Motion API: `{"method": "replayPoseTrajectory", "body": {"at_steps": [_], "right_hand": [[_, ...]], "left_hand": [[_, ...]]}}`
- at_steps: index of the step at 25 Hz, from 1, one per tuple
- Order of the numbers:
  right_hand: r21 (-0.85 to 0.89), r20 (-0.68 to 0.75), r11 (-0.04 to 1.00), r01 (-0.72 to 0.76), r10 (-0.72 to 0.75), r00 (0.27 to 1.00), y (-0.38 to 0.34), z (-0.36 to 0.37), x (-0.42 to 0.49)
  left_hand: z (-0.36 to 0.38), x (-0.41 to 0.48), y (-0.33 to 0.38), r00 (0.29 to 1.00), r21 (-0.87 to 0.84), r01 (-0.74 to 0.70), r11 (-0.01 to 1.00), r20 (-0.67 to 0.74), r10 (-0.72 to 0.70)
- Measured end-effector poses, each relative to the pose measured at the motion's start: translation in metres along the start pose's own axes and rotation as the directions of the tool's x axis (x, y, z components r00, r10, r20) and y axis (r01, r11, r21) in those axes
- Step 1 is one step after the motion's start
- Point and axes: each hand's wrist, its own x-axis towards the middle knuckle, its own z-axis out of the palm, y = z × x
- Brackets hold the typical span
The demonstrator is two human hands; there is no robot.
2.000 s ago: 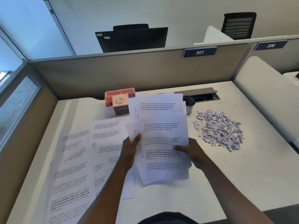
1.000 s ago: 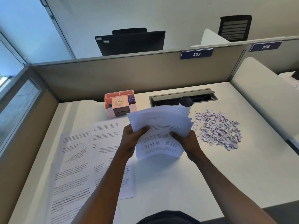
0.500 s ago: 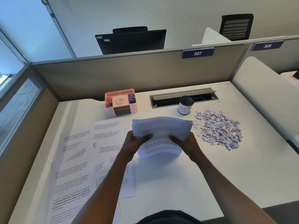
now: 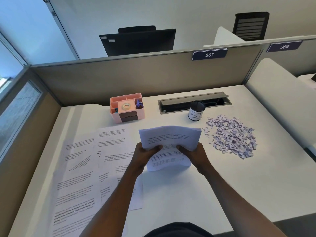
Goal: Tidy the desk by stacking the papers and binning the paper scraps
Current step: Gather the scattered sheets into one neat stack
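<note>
I've got my left hand (image 4: 145, 156) and right hand (image 4: 195, 156) both gripping the sheaf of papers (image 4: 169, 137), thumbs on top, with the sheets bowed between them over the surface (image 4: 222, 185). Loose printed sheets (image 4: 82, 168) lie spread to the left of my left hand. The heap of paper scraps (image 4: 230, 135) sits right of my right hand, the black cup (image 4: 196, 111) beyond both hands.

Far, left of centre: pink organiser (image 4: 127, 115) w/ tape roll (image 4: 126, 106) & purple clips (image 4: 139, 103), grey cable hatch (image 4: 195, 101) to its right, beige partition (image 4: 136, 77) behind w/ plate 307 (image 4: 209, 54) & plate 306 (image 4: 284, 46), black monitor (image 4: 138, 41) & black chair (image 4: 251, 25) beyond.
</note>
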Motion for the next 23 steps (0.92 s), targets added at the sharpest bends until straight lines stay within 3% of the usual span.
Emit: {"method": "replayPoseTrajectory", "body": {"at_steps": [9, 15, 20, 23], "right_hand": [[0.052, -0.003, 0.999, -0.014, 0.014, 1.000, 0.007, 0.004, 0.006], [0.029, 0.065, 0.999, -0.038, 0.036, 0.997, 0.009, 0.006, 0.011], [-0.089, 0.271, 0.996, -0.002, 0.026, 0.962, 0.008, 0.001, 0.013], [-0.075, 0.309, 0.997, -0.016, 0.039, 0.950, 0.021, 0.009, 0.008]], "left_hand": [[0.002, 0.003, -0.014, 0.999, 0.029, -0.020, 0.999, -0.043, 0.021], [-0.003, -0.001, -0.036, 0.994, 0.052, 0.046, 0.998, -0.104, -0.040], [-0.017, -0.011, -0.029, 0.980, -0.116, 0.050, 0.992, -0.184, -0.071], [-0.029, -0.023, -0.037, 0.972, -0.118, 0.051, 0.992, -0.224, -0.076]]}}
